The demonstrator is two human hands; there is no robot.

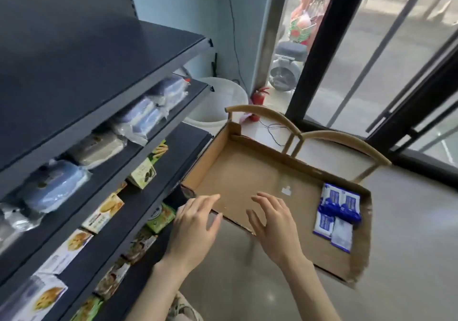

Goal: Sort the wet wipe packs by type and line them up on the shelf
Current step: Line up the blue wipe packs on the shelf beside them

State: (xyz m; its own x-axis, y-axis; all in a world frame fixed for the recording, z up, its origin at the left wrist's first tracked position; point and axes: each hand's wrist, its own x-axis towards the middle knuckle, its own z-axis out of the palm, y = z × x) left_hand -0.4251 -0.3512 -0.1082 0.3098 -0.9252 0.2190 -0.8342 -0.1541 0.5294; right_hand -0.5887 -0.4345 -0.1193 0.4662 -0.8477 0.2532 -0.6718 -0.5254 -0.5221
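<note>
Head | left grip wide | right grip wide | wipe packs lie apart, right of both

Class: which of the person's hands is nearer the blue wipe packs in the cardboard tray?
Right. The right hand is over the tray, left of the blue wipe packs; the left hand is farther left, beside the shelf.

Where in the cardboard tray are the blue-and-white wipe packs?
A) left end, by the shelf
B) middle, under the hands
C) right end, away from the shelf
C: the blue-and-white wipe packs lie clustered at the right end of the cardboard tray.
</note>
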